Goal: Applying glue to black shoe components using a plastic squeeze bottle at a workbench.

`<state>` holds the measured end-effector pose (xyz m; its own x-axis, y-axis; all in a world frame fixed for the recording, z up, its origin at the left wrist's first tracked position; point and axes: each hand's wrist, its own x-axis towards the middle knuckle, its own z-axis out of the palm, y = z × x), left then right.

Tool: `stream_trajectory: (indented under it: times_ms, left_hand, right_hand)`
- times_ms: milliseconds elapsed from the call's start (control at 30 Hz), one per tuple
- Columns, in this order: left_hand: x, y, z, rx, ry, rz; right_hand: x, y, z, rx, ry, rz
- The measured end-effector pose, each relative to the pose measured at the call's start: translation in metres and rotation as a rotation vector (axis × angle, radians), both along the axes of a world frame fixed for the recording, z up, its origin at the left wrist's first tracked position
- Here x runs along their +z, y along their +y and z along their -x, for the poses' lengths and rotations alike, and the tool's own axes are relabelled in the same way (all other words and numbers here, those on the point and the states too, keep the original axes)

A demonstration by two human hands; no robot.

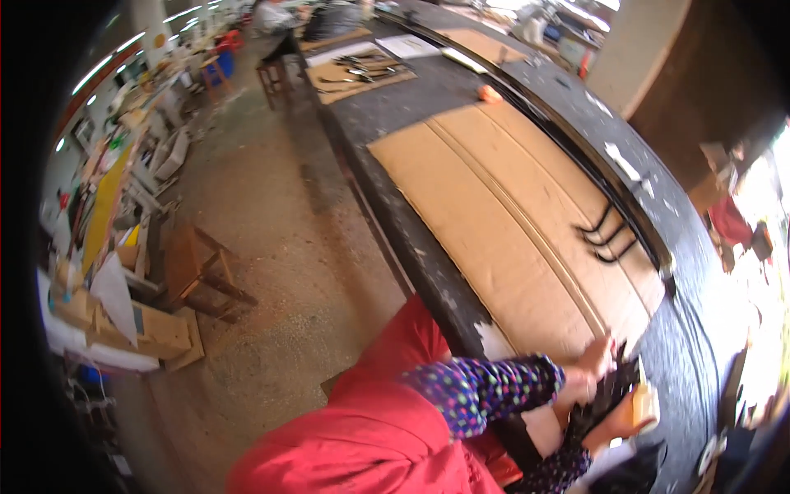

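My left hand (586, 377) reaches out of a dark, dotted sleeve at the near end of the table, beside a bundle of black pieces (607, 393). Its fingers are blurred and partly hidden, so their grip cannot be made out. Just nearer, my right hand (615, 421) is closed round a small yellowish, pale-edged block (646, 407) at the right side of the black pieces. Beyond both hands, a large creased cardboard sheet (502, 222) lies flat on the dark table. Several bent black rods (611, 235) rest on its right part.
A raised dark rail (568, 128) runs along the table. Farther off, several tools (362, 70) lie on another cardboard piece, with a small orange object (490, 94) nearer. A wooden stool (202, 267) stands on the floor at left, before cluttered shelves. A pillar (642, 53) rises at right.
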<state>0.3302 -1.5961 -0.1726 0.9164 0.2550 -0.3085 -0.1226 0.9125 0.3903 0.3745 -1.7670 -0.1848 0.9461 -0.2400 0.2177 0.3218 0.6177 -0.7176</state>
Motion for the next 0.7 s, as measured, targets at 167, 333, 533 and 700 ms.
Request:
stream_trajectory:
  times_ms: [167,333,533,700]
  left_hand:
    - [0.026,0.055,0.040,0.125,0.237,-0.803]
    - [0.028,0.123,0.059,0.211,0.044,-0.361]
    - [0.047,0.171,0.102,0.045,-0.074,-0.345]
    - [0.034,0.178,0.097,0.001,-0.102,-0.347]
  right_hand:
    - [0.023,0.038,0.014,0.354,0.012,-0.329]
    - [0.033,0.034,0.020,0.246,-0.053,-0.249]
    - [0.045,0.036,0.033,0.388,-0.119,-0.309]
    - [0.091,0.085,0.075,0.757,0.175,-0.467]
